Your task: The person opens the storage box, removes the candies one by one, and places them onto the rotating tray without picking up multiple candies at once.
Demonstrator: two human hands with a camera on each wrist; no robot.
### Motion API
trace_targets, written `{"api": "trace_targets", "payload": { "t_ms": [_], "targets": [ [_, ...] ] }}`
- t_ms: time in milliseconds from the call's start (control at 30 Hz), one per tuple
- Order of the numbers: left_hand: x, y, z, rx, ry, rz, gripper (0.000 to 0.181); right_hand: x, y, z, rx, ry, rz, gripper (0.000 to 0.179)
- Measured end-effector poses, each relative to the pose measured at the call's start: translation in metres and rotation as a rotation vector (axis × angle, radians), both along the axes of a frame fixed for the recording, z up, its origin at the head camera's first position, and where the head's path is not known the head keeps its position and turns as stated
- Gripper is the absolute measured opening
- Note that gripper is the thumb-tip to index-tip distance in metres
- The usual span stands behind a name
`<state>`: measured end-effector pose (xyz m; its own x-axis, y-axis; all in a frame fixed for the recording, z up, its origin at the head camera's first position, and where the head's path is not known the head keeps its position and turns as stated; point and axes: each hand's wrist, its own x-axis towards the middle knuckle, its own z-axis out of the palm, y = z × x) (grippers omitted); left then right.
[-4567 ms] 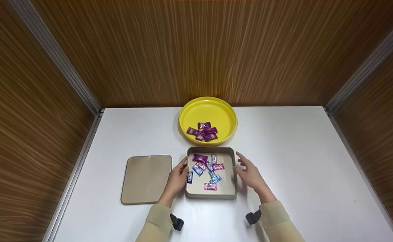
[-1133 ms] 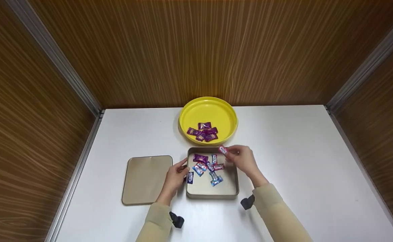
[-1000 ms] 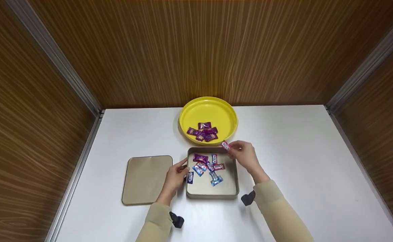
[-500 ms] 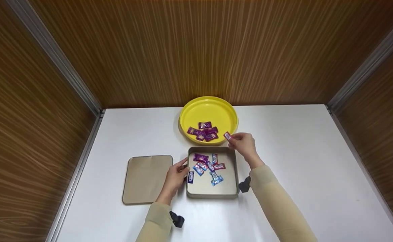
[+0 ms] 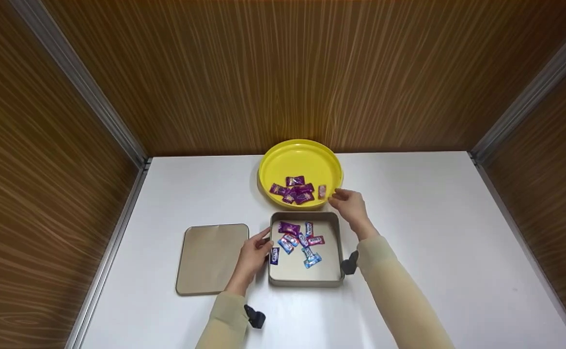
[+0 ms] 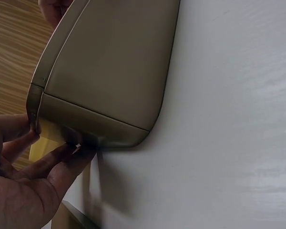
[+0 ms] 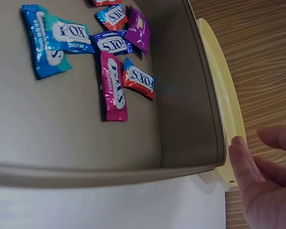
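My left hand point(image 5: 254, 256) holds the left wall of a beige metal tin point(image 5: 331, 271); in the left wrist view, fingertips point(image 6: 69, 160) meet its outer side and the thumb is at the rim. Several wrapped candies lie inside, among them a pink candy point(image 7: 113, 87) and a purple candy point(image 5: 289, 228). My right hand point(image 5: 352, 208), holding nothing, has its fingers parted at the right front rim of a yellow round tray point(image 5: 302, 160). Just left of those fingers, a pink-wrapped candy point(image 5: 322, 192) is in the tray beside a cluster of purple candies point(image 5: 304, 198).
The tin's flat beige lid point(image 5: 210, 259) lies on the white table point(image 5: 433, 232), left of the tin and partly behind the left hand. Wood-grain panels point(image 5: 302, 72) enclose the table at the back and both sides.
My right hand has taken the pink-wrapped candy out of the tin, carried it forward to the yellow tray and let it go there. The left hand has stayed at the tin.
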<state>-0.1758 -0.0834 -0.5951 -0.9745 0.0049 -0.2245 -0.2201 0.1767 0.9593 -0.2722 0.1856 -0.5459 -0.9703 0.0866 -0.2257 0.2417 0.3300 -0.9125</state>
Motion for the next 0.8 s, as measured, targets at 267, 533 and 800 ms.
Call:
{"api": "trace_targets", "payload": {
  "t_ms": [267, 533, 800],
  "targets": [
    [-0.001, 0.000, 0.000, -0.002, 0.008, -0.007, 0.045, 0.010, 0.003, 0.001, 0.104, 0.121, 0.062, 0.043],
    [0.000, -0.001, -0.001, 0.015, 0.001, -0.004, 0.045, 0.026, 0.000, 0.006, 0.156, 0.194, 0.127, 0.048],
    [-0.001, -0.002, -0.002, -0.003, 0.010, -0.012, 0.045, 0.050, -0.014, 0.002, 0.206, 0.295, 0.246, 0.059]
  ]
}}
